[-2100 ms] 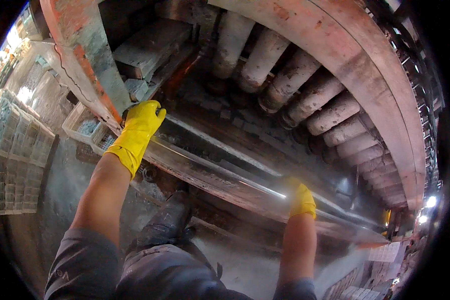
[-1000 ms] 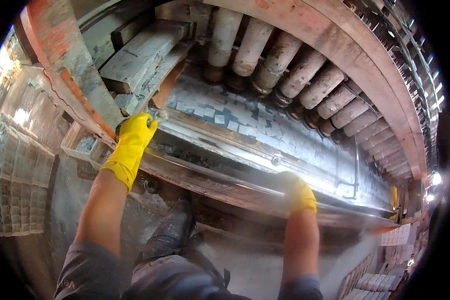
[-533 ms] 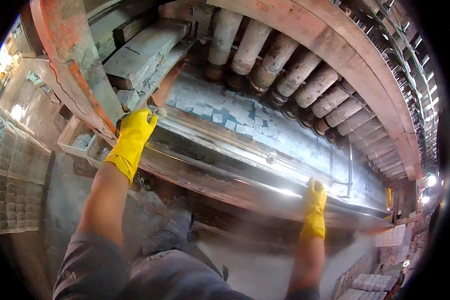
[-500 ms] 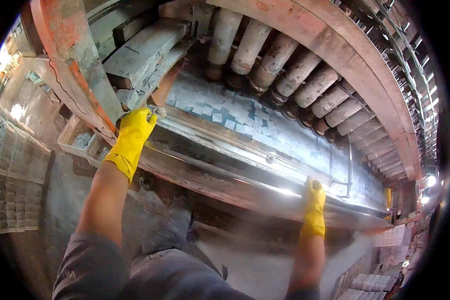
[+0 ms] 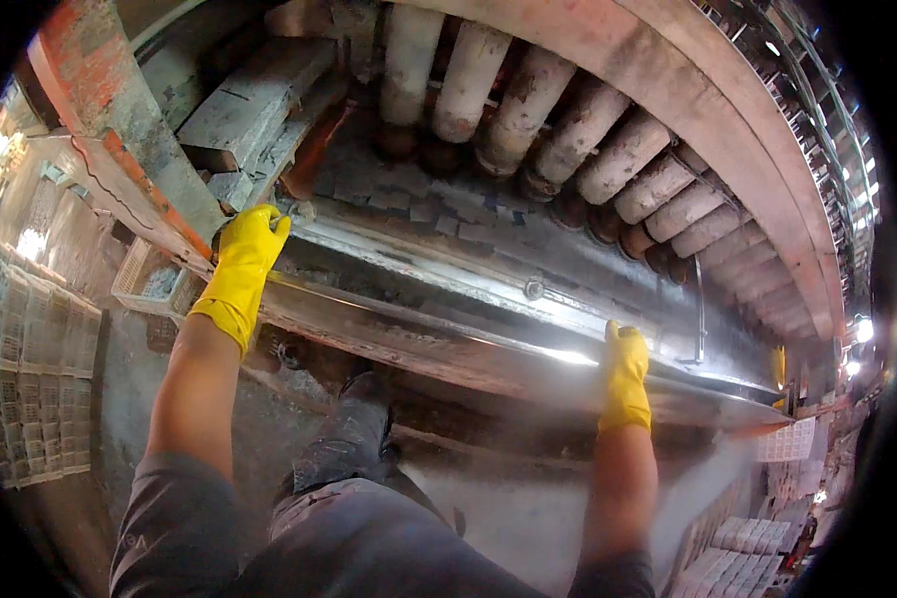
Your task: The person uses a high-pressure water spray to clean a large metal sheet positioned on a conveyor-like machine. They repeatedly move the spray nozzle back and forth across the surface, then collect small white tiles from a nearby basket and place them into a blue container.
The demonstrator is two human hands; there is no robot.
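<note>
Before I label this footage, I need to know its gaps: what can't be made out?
All in the head view:
Left hand: anything in its grip is hidden by the hand itself.
Right hand: same; mist also blurs the area beside it.
Square pieces: shadow dims their outlines.
Right sleeve: cut off by the bottom edge.

Left hand (image 5: pixel 247 237): yellow-gloved, fingers curled, held forward; grip unclear. Right hand (image 5: pixel 624 361): likewise gloved, fingers bent, well apart from left; grip unclear. Left forearm (image 5: pixel 197 394): bare, extended, slanting rightward. Right forearm (image 5: pixel 620 493): bare, near vertical. Sleeves (image 5: pixel 177 518) grey.
</note>
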